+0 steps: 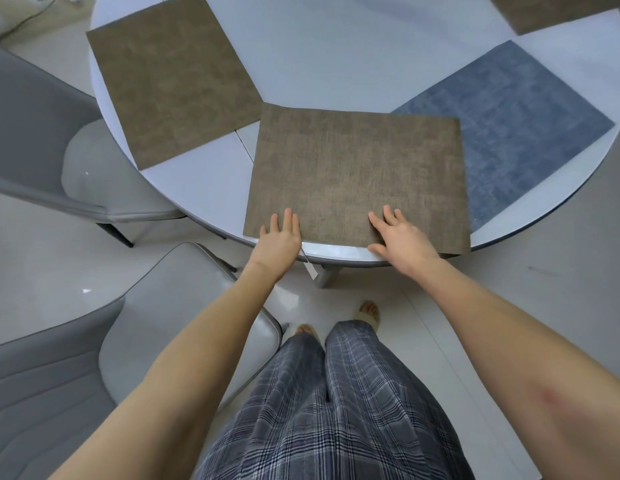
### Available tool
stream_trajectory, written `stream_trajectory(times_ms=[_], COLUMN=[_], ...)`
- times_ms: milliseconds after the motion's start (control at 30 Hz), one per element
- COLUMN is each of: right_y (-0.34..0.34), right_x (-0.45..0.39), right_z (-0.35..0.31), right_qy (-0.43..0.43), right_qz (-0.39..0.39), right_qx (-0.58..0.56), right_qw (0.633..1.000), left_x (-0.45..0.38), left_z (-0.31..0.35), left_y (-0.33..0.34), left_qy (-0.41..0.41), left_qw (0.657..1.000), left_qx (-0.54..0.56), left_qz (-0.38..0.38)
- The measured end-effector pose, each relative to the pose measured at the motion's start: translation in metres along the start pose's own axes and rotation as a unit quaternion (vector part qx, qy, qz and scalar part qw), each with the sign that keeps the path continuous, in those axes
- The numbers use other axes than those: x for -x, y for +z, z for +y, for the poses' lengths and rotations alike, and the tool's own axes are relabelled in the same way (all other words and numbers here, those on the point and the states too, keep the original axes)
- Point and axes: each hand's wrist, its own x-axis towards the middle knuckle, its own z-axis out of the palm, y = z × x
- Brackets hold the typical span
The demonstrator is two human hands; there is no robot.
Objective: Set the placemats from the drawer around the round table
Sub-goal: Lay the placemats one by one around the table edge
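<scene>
A brown placemat [357,174] lies at the near edge of the round white table [322,57]. Its right side overlaps a blue placemat [519,123], and its near right corner hangs slightly past the table rim. My left hand [279,239] rests flat with straight fingers on the mat's near left edge. My right hand [402,237] lies flat on the near edge further right. A second brown placemat [173,77] lies at the left of the table. Part of a third brown mat [547,12] shows at the top right.
Two grey chairs stand to the left: one [104,174] pushed against the table, another [93,341] close beside my left leg. My legs in plaid trousers and my sandalled feet stand on the pale tiled floor [551,271] below the table edge.
</scene>
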Motion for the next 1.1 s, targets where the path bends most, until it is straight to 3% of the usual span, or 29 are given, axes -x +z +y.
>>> stream_trajectory(times_ms=[400, 633, 800, 867, 933, 1100], right_y=[0.006, 0.008, 0.012, 0.016, 0.024, 0.046], right_x=[0.002, 0.006, -0.001, -0.017, -0.035, -0.059], right_z=[-0.001, 0.001, -0.002, -0.005, -0.01, -0.021], right_qy=[0.0, -0.001, -0.004, -0.006, 0.006, 0.07], right_qz=[-0.007, 0.01, 0.159, 0.213, 0.237, 0.261], right_qx=[-0.026, -0.015, -0.025, -0.042, -0.07, -0.111], right_qw=[1.0, 1.0, 0.987, 0.976, 0.969, 0.956], left_x=[0.008, 0.008, 0.0, -0.019, -0.044, -0.074], left_z=[-0.001, -0.015, -0.022, -0.013, 0.005, 0.04], left_y=[0.005, 0.002, -0.016, -0.017, -0.013, 0.011], left_qy=[0.011, 0.003, -0.049, -0.056, -0.028, 0.002], left_qw=[1.0, 0.994, 0.981, 0.954, 0.93, 0.953], left_qx=[-0.012, 0.106, 0.117, 0.162, 0.216, 0.201], left_qz=[-0.002, 0.026, 0.146, 0.244, 0.295, 0.227])
